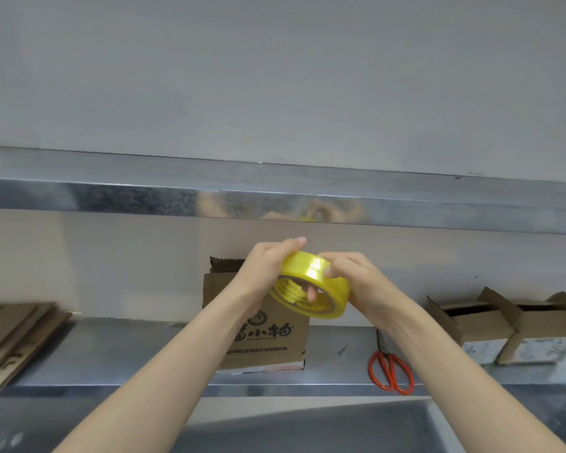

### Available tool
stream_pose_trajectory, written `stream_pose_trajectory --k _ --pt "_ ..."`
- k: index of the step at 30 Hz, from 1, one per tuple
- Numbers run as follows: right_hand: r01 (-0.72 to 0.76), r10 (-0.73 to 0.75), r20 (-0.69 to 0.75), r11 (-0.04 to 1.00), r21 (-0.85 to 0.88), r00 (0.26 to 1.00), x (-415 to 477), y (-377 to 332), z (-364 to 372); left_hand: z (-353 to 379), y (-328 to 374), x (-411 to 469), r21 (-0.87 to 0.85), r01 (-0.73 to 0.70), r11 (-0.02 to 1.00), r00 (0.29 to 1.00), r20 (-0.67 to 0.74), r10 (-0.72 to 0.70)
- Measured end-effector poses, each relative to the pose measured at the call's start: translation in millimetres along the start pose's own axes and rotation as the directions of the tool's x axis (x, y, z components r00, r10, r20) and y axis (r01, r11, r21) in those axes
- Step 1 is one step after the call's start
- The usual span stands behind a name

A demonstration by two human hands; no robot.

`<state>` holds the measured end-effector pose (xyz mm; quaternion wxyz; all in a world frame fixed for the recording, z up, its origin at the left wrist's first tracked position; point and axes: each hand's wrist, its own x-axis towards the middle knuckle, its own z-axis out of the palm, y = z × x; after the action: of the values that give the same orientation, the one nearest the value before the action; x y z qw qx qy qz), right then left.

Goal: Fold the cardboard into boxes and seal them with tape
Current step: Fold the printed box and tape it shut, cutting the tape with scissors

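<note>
Holding tape roll — left hand, right hand.

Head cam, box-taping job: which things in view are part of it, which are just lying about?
Job: tape roll, gripped by left hand and right hand; printed box; flat cardboard stack; scissors, likely for cutting tape.
Lying about: two open small boxes at the right, untouched; role unclear.
</note>
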<state>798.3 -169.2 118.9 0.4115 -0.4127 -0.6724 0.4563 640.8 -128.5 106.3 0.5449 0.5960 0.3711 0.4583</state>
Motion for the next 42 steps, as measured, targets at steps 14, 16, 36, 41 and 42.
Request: stream_pose_trajectory --k 14,16,36,41,42 --pt "0.002 -0.007 0.032 0.992 0.128 0.999 -5.4 -3.5 6.3 -3.1 -4.1 3.0 -0.19 0.069 0.979 0.997 -0.019 -0.074" --pt "0.01 -0.012 0.022 0.994 0.112 1.0 -6.0 -4.9 7.9 -3.8 -6.7 4.0 -0.195 0.078 0.978 0.996 -0.021 -0.084" --pt "-0.089 0.098 -0.073 0.988 0.125 0.992 1.4 -0.8 17.4 -31.0 -7.3 14.4 0.241 -0.168 0.956 0.978 -0.082 0.192" --pt "-0.133 0.145 -0.093 0.984 0.118 0.985 2.4 1.3 17.0 -25.8 -5.8 3.4 0.214 -0.241 0.947 0.97 0.034 0.239" --pt "-0.144 0.154 -0.096 0.984 0.109 0.983 1.6 1.9 17.4 -26.6 -7.0 4.0 0.253 -0.253 0.934 0.967 0.027 0.255"
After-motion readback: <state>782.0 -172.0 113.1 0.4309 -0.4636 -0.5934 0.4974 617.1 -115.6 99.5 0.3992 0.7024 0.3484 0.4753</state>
